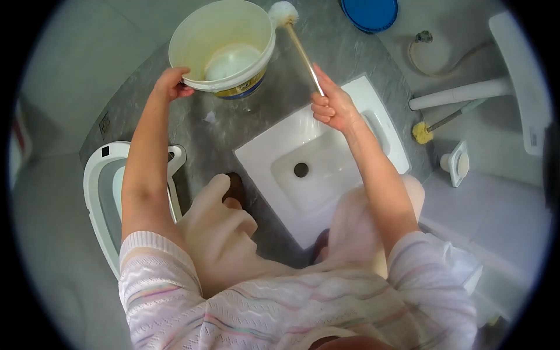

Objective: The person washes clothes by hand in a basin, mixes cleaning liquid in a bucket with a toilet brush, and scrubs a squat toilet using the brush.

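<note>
My left hand (172, 84) grips the near rim of a large white bucket (192, 41), which tilts toward me so its inside shows. A yellow and blue label wraps the bucket's outer wall. In my right hand (333, 104) is the handle of a toilet brush (302, 49). Its round white bristle head (283, 11) is up beside the bucket's right rim; whether they touch I cannot tell. Below my right hand lies a white squat toilet (262, 154) set in the grey floor, with a dark drain hole.
A white folding basin (93, 181) stands at left. A blue basin or lid (370, 13) lies at the upper right. A yellow-headed brush (422, 133), a white pipe (461, 93), a hose (434, 73) and a small white fitting (456, 163) are at right. A floor drain (105, 125) is at left.
</note>
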{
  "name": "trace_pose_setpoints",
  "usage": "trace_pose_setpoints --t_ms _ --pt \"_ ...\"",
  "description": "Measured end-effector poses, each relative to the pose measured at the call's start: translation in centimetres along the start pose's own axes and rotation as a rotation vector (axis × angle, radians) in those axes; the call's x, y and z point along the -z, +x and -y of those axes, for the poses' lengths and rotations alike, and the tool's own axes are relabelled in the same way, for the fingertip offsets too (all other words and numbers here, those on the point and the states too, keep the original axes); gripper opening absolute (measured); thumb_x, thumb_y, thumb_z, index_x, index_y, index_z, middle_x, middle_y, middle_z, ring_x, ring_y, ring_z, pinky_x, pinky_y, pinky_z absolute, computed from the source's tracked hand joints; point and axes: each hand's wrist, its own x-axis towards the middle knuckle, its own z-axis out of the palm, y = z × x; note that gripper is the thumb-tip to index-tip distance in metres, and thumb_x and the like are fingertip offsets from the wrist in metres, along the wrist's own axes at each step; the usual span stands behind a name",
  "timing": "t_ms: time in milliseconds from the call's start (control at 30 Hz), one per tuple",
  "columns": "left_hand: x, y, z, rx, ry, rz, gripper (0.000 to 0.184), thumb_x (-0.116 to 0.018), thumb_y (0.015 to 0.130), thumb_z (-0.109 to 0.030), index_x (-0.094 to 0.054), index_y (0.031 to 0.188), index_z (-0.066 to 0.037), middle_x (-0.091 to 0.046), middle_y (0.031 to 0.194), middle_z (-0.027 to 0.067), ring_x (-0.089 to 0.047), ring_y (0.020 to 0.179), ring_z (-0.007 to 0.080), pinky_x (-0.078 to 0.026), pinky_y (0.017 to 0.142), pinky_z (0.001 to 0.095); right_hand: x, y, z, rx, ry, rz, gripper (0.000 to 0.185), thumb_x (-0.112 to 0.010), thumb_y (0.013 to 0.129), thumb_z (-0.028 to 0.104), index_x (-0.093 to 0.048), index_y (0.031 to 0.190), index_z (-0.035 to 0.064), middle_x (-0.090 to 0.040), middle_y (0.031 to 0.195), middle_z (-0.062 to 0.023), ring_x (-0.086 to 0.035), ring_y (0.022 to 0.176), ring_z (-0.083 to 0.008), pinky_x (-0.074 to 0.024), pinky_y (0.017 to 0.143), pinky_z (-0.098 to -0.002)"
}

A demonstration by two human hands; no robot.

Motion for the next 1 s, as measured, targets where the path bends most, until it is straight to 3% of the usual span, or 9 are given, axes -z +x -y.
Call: trace_pose_setpoints --t_ms 200,300,433,467,567,667,767,900,1000 --pt "0.0 -2.2 1.5 -0.118 -0.122 -0.057 0.076 -0.062 0.070 -0.050 -0.042 0.113 0.009 -0.047 0.108 0.0230 -0.059 0.075 0.0311 -0.053 0.058 0.0331 2.1 -0.7 -1.4 0.001 0.190 0.184 0.030 -0.036 0.092 0.032 -0.044 0.119 0.0216 -0.026 0.048 0.0062 -0.023 0.037 -0.0063 -0.0194 0.035 -0.0197" --pt "-2.5 -4.2 1.8 0.231 -0.210 0.052 0.089 -0.062 0.067 -0.054 -0.033 0.119 0.012 -0.034 0.119 0.0287 -0.057 0.085 0.0365 -0.052 0.065 0.0366 1.4 -0.8 -1.6 0.056 0.231 0.119 0.030 -0.037 0.092 0.030 -0.046 0.115 0.0126 -0.028 0.048 0.0057 -0.024 0.038 -0.0060 -0.0219 0.036 -0.0191" --pt "-4.2 -2.6 1.7 -0.013 -0.390 0.060 0.044 -0.047 0.081 -0.018 -0.036 0.110 0.013 -0.050 0.099 0.0258 -0.060 0.073 0.0328 -0.053 0.050 0.0347 -0.1 -0.4 -2.7 0.053 -0.110 -0.173 0.029 -0.038 0.091 0.030 -0.048 0.105 0.0066 -0.031 0.050 0.0046 -0.027 0.039 -0.0054 -0.0223 0.034 -0.0198" --pt "-4.8 -2.5 1.3 -0.034 -0.349 -0.137 0.028 -0.037 0.080 -0.006 -0.043 0.104 0.008 -0.055 0.088 0.0208 -0.061 0.063 0.0293 -0.053 0.044 0.0331 0.1 -0.6 -3.7 0.080 -0.219 -0.213 0.029 -0.038 0.091 0.031 -0.047 0.104 0.0058 -0.032 0.052 0.0043 -0.027 0.040 -0.0052 -0.0223 0.033 -0.0200" --pt "-4.9 -2.4 0.9 -0.118 -0.184 -0.334 0.026 -0.035 0.080 -0.006 -0.046 0.101 0.004 -0.056 0.081 0.0185 -0.059 0.056 0.0258 -0.049 0.039 0.0308 -1.6 -2.6 -7.2 0.082 -0.345 -0.305 0.030 -0.036 0.090 0.033 -0.047 0.092 0.0049 -0.032 0.051 0.0035 -0.027 0.037 -0.0056 -0.0208 0.030 -0.0210" --pt "-3.5 -1.5 0.7 -0.048 -0.079 -0.215 0.025 -0.035 0.080 -0.006 -0.047 0.100 0.003 -0.056 0.073 0.0162 -0.056 0.048 0.0226 -0.041 0.034 0.0284 -2.8 -3.4 -9.2 0.032 -0.447 -0.355 0.034 -0.034 0.090 0.035 -0.046 0.082 0.0052 -0.033 0.048 0.0020 -0.028 0.033 -0.0075 -0.0215 0.028 -0.0230" --pt "-3.4 -1.4 0.5 -0.027 -0.050 -0.237 0.023 -0.036 0.080 -0.006 -0.047 0.098 0.003 -0.056 0.069 0.0157 -0.052 0.044 0.0211 -0.035 0.031 0.0276 -2.6 0.3 -6.9 0.080 -0.570 -0.370 0.040 -0.030 0.090 0.039 -0.043 0.071 0.0058 -0.035 0.045 -0.0008 -0.031 0.030 -0.0113 -0.0235 0.026 -0.0271" --pt "-3.1 -1.5 0.3 -0.049 0.025 -0.268 0.021 -0.036 0.079 -0.005 -0.051 0.092 0.003 -0.056 0.067 0.0153 -0.052 0.043 0.0208 -0.034 0.031 0.0275 -3.4 5.3 -2.6 0.174 -0.679 -0.325 0.045 -0.029 0.089 0.043 -0.042 0.067 0.0063 -0.035 0.045 -0.0010 -0.032 0.030 -0.0125 -0.0263 0.026 -0.0288" --pt "-3.1 -2.5 -0.3 -0.084 0.035 -0.295 0.019 -0.038 0.078 -0.005 -0.053 0.088 0.002 -0.056 0.065 0.0141 -0.052 0.042 0.0195 -0.034 0.031 0.0271 -2.6 -0.3 -8.9 0.106 -0.628 -0.334 0.044 -0.028 0.090 0.041 -0.040 0.066 0.0060 -0.036 0.045 -0.0026 -0.033 0.030 -0.0128 -0.0276 0.026 -0.0287"
